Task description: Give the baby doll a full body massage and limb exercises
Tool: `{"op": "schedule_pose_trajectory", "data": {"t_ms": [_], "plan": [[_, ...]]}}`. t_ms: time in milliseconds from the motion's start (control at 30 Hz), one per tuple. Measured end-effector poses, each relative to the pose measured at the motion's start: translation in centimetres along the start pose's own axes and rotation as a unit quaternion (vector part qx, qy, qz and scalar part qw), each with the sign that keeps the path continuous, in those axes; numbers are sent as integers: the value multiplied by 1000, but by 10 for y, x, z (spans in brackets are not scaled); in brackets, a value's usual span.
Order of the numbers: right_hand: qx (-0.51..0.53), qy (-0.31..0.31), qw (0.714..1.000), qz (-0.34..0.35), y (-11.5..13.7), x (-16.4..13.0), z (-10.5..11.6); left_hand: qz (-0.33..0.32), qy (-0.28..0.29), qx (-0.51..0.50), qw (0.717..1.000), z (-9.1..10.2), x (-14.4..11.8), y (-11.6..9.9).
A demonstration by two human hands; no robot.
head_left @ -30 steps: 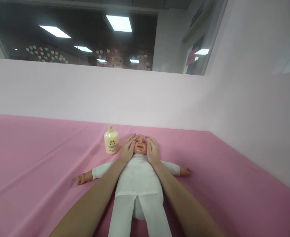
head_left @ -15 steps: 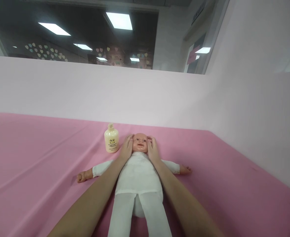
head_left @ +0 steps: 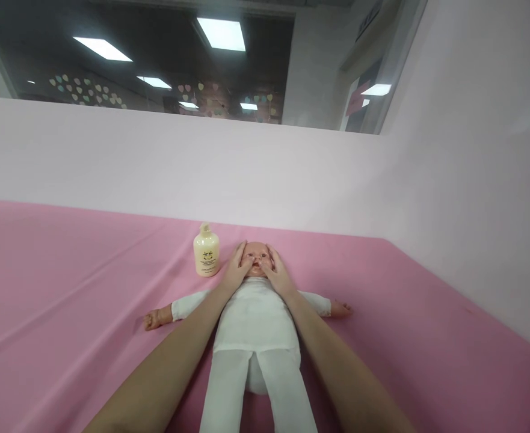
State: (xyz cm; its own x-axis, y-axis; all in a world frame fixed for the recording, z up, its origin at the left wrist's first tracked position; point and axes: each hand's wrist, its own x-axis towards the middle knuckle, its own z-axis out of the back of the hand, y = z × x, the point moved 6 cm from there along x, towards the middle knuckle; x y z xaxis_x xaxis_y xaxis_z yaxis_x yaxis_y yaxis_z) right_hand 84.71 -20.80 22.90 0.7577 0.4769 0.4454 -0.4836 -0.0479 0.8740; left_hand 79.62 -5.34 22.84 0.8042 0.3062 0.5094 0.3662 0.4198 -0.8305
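A baby doll (head_left: 256,319) in white clothes lies on its back, its arms stretched out to both sides. My left hand (head_left: 236,269) rests along the left side of the doll's head (head_left: 256,248), fingers stretched out and the thumb on the cheek beside the mouth. Mirroring it on the other side, my right hand (head_left: 279,273) lies against the head with its thumb by the other corner of the mouth. Both hands are open, touching the head without closing round it. Parts of the cheeks and the sides of the head are hidden under them.
A pale yellow pump bottle (head_left: 206,254) stands upright to the left of the doll's head. Pink cloth (head_left: 66,270) covers the surface. A white wall (head_left: 178,162) rises behind, with a window (head_left: 156,60) above it and another wall on the right.
Both thumbs have moved inward from the sides of the doll's head onto its face beside the mouth. The view has shifted slightly; the bottle and doll stay in place.
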Motion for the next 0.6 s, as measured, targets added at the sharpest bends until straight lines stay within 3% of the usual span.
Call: {"op": "schedule_pose_trajectory", "data": {"t_ms": [400,600], "plan": [[63,24,993,-92,-4,1,-2,-8,-3,17,1000,-1,1,2],[98,30,991,-89,-1,0,-4,-31,-11,20,999,-2,-1,3]]}}
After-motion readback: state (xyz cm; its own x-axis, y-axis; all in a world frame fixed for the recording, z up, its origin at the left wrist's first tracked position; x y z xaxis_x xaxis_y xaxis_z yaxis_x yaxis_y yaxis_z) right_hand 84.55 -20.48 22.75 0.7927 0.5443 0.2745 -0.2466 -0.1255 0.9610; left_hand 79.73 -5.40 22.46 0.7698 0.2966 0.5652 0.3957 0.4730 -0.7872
